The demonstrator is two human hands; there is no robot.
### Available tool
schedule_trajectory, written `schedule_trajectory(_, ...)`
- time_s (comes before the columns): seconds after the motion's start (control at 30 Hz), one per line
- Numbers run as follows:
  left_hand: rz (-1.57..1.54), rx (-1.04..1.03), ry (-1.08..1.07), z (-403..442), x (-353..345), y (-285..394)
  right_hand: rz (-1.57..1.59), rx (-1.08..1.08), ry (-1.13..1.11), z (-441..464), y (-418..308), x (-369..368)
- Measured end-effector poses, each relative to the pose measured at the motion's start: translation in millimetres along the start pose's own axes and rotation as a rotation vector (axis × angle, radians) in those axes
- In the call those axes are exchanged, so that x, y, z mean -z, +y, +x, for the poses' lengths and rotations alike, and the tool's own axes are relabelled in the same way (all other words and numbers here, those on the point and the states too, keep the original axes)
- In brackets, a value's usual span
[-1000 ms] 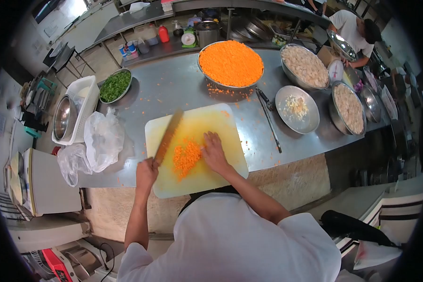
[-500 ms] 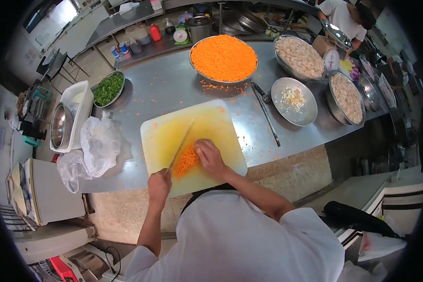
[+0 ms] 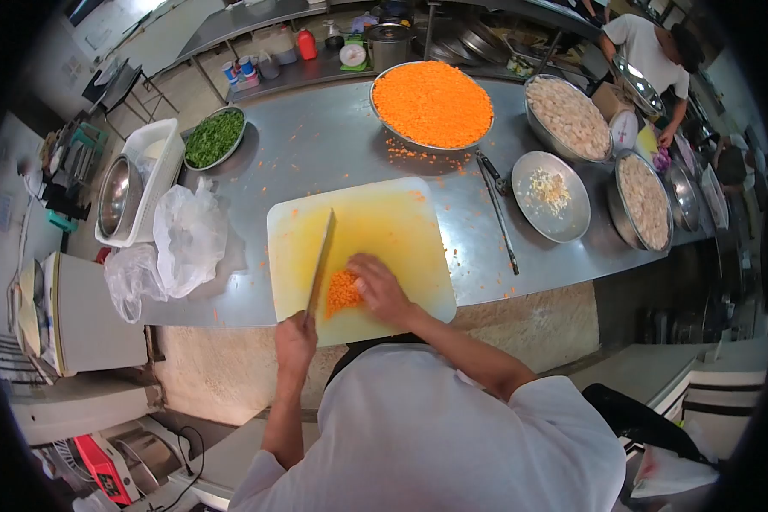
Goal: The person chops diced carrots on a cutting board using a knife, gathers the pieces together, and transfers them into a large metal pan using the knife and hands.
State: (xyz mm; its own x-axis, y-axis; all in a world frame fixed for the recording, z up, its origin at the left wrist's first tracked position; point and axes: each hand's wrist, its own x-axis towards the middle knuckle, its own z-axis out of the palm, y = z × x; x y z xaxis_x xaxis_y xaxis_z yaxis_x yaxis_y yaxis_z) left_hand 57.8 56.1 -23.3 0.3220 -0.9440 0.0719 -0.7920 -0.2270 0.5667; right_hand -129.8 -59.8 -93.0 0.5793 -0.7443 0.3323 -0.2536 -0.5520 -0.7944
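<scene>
My left hand (image 3: 296, 340) is closed round the handle of a knife (image 3: 322, 260), its blade pointing away from me along the left part of the cutting board (image 3: 427, 294). Just right of the blade lies a small heap of finely chopped carrot (image 3: 342, 292). Against the heap's right side rests my right hand (image 3: 381, 292), fingers together and bent over the carrot. The undersides of those fingers are hidden. Yellow-orange staining and a few carrot bits mark the white board.
Beyond the board stands a bowl of chopped carrot (image 3: 433, 104). Chopped greens (image 3: 214, 139), a white basket (image 3: 167, 183) and plastic bags (image 3: 189, 239) are left. Right are a honing rod (image 3: 501, 226), a garlic-like bowl (image 3: 553, 196), pale-chunk bowls (image 3: 568, 115) and a co-worker (image 3: 644, 51).
The knife has swung more upright and stands slightly apart from the carrot heap, which looks more compact. My right hand stays beside the heap. The whole view has shifted a little.
</scene>
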Motion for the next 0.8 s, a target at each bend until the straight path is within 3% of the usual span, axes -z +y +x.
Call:
schedule_trajectory(0.03,-0.001,0.010,0.004,2,9,-4,0.003,0.003,-0.010,3,4,5)
schedule_trajectory(0.1,0.055,0.132,0.059,4,23,-13,-0.514,-0.077,0.263,8,12,11)
schedule_trajectory(0.23,0.113,0.239,0.116,-8,0,-29,-0.535,-0.060,0.164,3,8,-8)
schedule_trajectory(0.3,0.137,0.137,0.073,-20,-21,-15,-0.118,0.072,-0.012,-9,0,-23)
schedule_trajectory(0.43,0.093,0.049,-0.004,-15,-14,25,0.141,-0.012,0.143,-9,-30,-9)
schedule_trajectory(0.6,-0.220,0.013,-0.070,-15,-19,30,0.082,0.077,0.307,2,-43,44)
schedule_trajectory(0.73,-0.083,-0.054,-0.120,3,-27,38,0.060,0.089,0.391,2,-42,49)
schedule_trajectory(0.8,-0.123,0.021,-0.199,2,-14,49,0.051,0.077,0.427,-3,-46,53)
